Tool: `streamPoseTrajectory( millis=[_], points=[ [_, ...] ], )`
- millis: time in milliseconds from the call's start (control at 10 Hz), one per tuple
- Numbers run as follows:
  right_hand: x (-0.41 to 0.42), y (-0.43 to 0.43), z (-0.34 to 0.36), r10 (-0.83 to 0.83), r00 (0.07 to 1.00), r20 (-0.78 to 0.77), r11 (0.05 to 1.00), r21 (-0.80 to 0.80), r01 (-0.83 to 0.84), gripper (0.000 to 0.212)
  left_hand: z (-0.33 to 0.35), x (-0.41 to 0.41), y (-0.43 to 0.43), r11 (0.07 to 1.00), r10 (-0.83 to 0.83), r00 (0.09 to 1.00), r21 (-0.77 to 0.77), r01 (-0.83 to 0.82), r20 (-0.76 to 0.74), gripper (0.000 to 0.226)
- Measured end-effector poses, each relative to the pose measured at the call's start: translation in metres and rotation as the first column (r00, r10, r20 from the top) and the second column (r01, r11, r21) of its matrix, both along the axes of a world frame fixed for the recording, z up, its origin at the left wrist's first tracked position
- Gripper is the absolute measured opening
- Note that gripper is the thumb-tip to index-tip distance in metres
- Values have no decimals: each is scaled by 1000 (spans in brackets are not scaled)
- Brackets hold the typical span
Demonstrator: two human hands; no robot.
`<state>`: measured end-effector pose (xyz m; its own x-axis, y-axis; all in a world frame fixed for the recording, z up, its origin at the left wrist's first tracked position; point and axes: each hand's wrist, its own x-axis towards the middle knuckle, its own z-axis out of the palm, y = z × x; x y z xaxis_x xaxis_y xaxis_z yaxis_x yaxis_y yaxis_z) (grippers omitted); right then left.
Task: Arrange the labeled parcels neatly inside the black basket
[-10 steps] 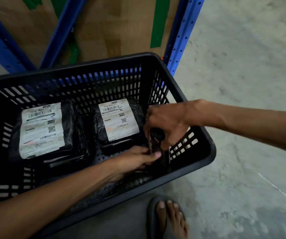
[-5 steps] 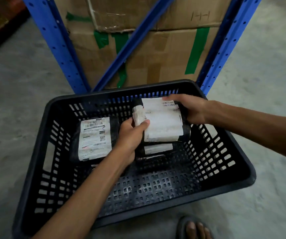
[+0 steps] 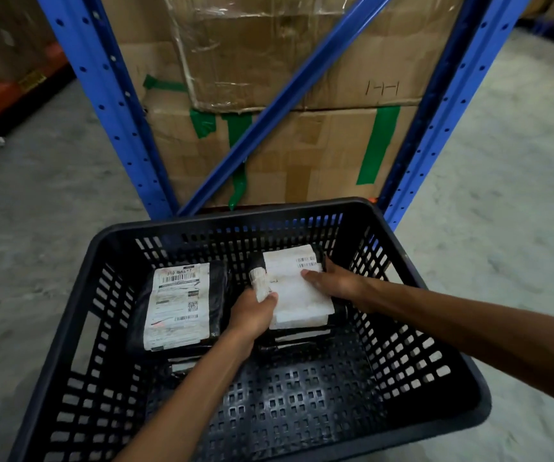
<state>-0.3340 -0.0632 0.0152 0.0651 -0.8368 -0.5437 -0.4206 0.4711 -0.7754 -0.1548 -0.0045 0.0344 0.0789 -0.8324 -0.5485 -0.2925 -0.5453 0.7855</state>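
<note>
A black slotted basket [image 3: 102, 261] stands on the concrete floor. Inside at the back left lies a black parcel with a white shipping label [image 3: 179, 305], on top of another parcel. At the back right a second stack carries a black parcel with a large white label [image 3: 297, 288] on top. My left hand [image 3: 252, 315] grips that top parcel's near-left corner. My right hand [image 3: 332, 280] holds its right edge, thumb on the label. Parcels beneath are mostly hidden.
A blue steel rack [image 3: 109, 105] with a diagonal brace rises just behind the basket, with taped cardboard boxes [image 3: 302, 141] stacked inside it. The near half of the basket floor [image 3: 285, 405] holds nothing. An orange rack beam [image 3: 9, 91] runs at far left.
A second ago both hands were low at the basket's near right corner. They lifted a labeled parcel onto the back right stack, and now it sits lower on that stack. The camera has pulled back.
</note>
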Motion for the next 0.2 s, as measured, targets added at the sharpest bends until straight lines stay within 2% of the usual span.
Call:
streamPoseTrajectory(
  millis=[100, 200],
  points=[
    [-4, 2, 25, 30, 980, -195, 996, -71, -45, 50, 14, 11, 4, 996, -81, 995, -32, 83, 60, 52],
    [-17, 15, 68, 4, 928, -374, 946, -300, -125, 43, 37, 28, 26, 992, -84, 995, -93, 89, 55, 65]
  ],
)
